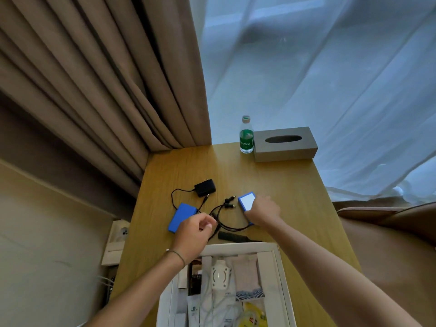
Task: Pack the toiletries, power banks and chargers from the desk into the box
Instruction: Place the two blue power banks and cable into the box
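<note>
Head view: left hand (193, 232) pinched shut on black cable (232, 228) near desk (295, 208) centre. Right hand (263, 212) clamped over blue power bank (246, 201), white face up, long axis angled away to the right. Second blue power bank (181, 217) flat at left, long axis leaning the same way. Black charger (205, 187) beyond, prongs pointing away (upper left). Black comb (236, 237) crosswise, just beyond open white box (280, 274) at near edge.

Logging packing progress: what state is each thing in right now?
Left hand: pinching black cable.
Right hand: gripping right power bank.
Left power bank: flat on desk.
Charger: unpacked.
Comb: unpacked.
Box: open, partly filled.
Bottle: upright, capped.
</note>
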`<state>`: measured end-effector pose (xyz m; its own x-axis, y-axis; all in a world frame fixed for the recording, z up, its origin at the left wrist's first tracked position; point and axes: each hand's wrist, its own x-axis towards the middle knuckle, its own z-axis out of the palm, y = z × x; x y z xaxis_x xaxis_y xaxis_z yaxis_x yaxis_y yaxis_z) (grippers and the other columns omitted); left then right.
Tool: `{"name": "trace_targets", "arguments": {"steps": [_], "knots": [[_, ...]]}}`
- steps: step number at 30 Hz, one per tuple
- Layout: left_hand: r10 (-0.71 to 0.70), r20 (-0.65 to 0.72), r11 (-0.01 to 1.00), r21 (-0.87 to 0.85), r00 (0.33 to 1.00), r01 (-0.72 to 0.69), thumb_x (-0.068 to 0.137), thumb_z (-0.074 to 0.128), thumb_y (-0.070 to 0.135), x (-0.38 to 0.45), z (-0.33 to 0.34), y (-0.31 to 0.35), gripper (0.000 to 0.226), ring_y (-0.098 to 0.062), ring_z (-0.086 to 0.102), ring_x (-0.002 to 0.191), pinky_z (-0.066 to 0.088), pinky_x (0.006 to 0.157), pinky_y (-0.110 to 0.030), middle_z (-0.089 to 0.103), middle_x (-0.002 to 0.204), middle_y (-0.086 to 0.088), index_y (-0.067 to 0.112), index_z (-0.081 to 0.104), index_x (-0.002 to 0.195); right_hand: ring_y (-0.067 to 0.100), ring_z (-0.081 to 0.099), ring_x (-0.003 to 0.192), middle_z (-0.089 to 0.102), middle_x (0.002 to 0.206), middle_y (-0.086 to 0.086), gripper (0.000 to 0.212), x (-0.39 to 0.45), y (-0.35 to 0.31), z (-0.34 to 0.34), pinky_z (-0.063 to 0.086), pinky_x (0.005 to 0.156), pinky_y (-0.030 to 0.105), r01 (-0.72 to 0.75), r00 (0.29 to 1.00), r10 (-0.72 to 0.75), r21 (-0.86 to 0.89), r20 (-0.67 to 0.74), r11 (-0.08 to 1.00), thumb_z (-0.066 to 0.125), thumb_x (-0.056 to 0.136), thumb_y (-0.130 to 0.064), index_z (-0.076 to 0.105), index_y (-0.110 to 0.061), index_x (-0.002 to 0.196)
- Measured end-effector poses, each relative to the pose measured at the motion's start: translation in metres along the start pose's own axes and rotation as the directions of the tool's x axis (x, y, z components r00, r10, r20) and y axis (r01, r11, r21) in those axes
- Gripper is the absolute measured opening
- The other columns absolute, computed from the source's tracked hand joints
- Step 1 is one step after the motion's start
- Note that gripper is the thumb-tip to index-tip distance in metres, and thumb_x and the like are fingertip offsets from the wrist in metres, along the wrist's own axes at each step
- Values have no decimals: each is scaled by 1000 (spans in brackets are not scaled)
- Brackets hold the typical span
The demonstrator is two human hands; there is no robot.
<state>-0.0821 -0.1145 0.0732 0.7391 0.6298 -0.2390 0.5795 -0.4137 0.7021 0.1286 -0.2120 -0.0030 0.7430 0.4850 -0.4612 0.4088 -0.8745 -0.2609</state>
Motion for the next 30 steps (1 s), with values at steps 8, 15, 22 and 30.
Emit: {"name": "trace_targets", "arguments": {"steps": [8, 15, 22, 30], "knots": [[-44, -14, 998, -34, 999, 43, 98, 56, 17, 2, -7, -2, 21, 2, 64, 92, 53, 78, -16, 71, 97, 15, 31, 71, 96, 23, 60, 96, 59, 120, 8, 66, 23, -3, 19, 48, 66, 30, 2, 1000, 0, -162, 10, 987, 70, 83, -49, 48, -11, 132], [9, -48, 998, -65, 999, -12, 98, 59, 20, 3, -17, 5, 19, 1, 64, 90, 53, 77, -16, 71, 94, 14, 35, 70, 94, 15, 53, 64, 60, 86, 1, 49, 21, 3, 1, 37, 46, 25, 82, 996, -82, -13, -31, 997, 66, 82, -54, 59, -15, 110], [-197, 53, 943, -264, 979, 204, 102, 53, 24, 2, -18, 13, 22, -14, 70, 75, 59, 76, -33, 76, 82, -3, 15, 73, 97, 6, 54, 67, 55, 80, -11, 43, -18, 3, -39, 39, 48, 22, 213, 967, -170, 229, -190, 950, 67, 79, -54, 57, -21, 105], [-242, 352, 581, -694, 904, 425, 104, 47, 41, -1, -14, 56, 35, -17, 67, 66, 44, 48, -22, 77, 104, -13, 13, 67, 115, 16, 65, 90, 64, 110, -5, 66, -83, -2, -70, 60, 72, 38, 317, 943, -211, 496, -257, 809, 71, 79, -45, 51, -22, 137]]}}
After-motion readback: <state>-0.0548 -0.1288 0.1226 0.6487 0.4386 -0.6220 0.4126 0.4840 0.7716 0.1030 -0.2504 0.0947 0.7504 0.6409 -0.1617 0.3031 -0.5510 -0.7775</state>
